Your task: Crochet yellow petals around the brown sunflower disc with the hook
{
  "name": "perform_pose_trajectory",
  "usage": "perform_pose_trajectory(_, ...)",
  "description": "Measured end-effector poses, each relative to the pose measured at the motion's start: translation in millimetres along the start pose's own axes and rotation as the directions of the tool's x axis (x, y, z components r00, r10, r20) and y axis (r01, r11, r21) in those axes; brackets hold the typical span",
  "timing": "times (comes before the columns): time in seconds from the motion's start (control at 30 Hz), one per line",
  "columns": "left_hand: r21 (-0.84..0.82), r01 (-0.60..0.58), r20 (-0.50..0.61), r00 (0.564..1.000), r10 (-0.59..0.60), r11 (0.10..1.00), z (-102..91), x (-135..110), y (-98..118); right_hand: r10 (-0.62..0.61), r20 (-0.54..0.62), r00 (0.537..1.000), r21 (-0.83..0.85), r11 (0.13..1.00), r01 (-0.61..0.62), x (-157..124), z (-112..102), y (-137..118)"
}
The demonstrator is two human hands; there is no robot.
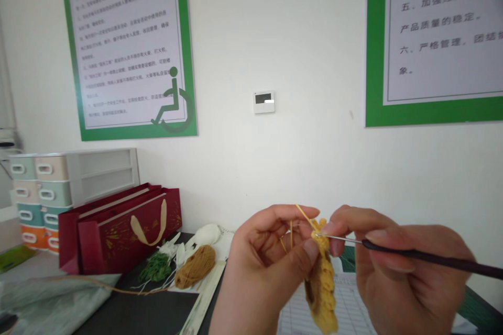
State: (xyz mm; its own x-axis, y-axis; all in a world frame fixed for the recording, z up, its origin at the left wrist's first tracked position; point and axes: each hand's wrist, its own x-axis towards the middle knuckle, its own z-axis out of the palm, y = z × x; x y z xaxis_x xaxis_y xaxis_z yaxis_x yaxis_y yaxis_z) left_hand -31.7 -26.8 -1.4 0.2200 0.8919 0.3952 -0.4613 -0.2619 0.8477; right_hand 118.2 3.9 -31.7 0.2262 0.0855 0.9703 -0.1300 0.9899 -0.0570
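Left hand [267,267] is clamping a yellow crochet piece [323,288] in the air, right hand [396,256] pinching a dark crochet hook [424,255], its tip touching the top stitches; farther off, a mustard yarn skein [195,267] is lying on the tabletop [133,314] before a red gift bag [118,233].

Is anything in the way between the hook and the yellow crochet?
No, nothing visible is. The tip of the crochet hook in the right hand sits right at the top of the yellow crochet piece, which the left hand holds.
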Motion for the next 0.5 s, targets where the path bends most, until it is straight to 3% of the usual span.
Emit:
perform_pose_trajectory(0.27,0.02,-0.009,-0.005,1.0,0.009,1.0,-0.1,0.3,0.2,0.004,0.03,1.0,-0.001,1.0,-0.004,2.4,-1.1,-0.7)
perform_pose_trajectory(0.5,0.068,-0.037,-0.068,0.997,0.042,0.997,4.3,-2.2,1.1,-0.084,0.103,0.991,-0.062,0.994,0.091,7.3,0.0,-5.1)
